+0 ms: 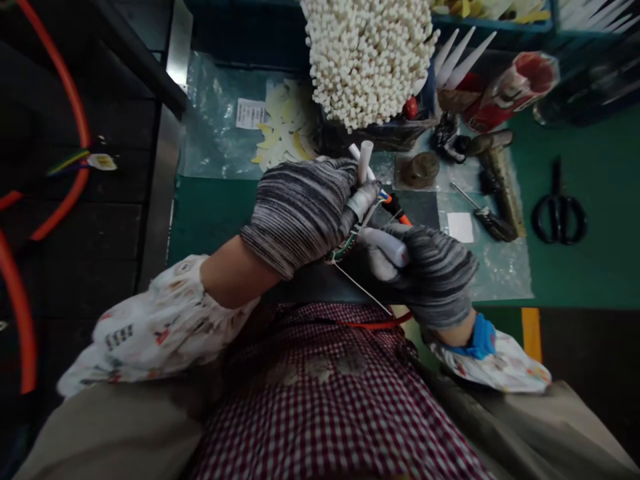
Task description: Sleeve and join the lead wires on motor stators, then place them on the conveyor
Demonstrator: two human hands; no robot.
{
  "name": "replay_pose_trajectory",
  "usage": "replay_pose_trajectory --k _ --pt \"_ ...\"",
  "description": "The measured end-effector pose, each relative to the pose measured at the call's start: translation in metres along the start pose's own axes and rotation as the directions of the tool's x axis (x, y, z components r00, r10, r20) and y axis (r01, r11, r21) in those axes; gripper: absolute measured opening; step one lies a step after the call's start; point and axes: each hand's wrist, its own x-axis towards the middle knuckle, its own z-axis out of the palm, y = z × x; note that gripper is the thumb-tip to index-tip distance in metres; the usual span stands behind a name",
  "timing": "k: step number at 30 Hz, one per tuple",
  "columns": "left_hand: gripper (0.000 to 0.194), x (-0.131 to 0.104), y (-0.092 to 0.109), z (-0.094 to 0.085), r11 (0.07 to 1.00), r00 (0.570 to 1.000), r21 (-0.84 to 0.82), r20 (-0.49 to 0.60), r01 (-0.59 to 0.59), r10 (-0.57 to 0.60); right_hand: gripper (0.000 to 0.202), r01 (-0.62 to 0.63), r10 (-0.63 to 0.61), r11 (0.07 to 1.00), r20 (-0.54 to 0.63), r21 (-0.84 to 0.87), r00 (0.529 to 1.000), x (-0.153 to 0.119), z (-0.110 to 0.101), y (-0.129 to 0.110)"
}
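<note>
Head view: orange cable (405,219) half-hidden.

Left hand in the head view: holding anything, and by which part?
Yes, the left hand grips a white tube below its protruding upper end. Whether it also grips the wires cannot be told.

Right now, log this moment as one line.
left grip: holds white tube | right grip: holds pale cylinder | black scissors: on green surface

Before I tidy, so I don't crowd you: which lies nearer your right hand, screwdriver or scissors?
The thin-shafted screwdriver, just beyond the right hand; the loop-handled black scissors lie farther right.
</note>
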Motion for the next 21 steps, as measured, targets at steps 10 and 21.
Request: replay_pose_trajectory --k 10,21 --pt "0.041 0.029 0.019 -0.015 0.973 0.962 0.142 0.179 0.181 -0.205 0.021 0.025 -0.023 0.998 -0.047 0.05 0.999 -0.006 0.01 0.007" --pt "0.043 -0.015 -0.022 0.01 1.0 0.991 -0.008 -0.132 -0.019 0.017 0.038 -0.382 0.529 0.665 -0.042 0.641 0.848 0.022 0.02 0.089"
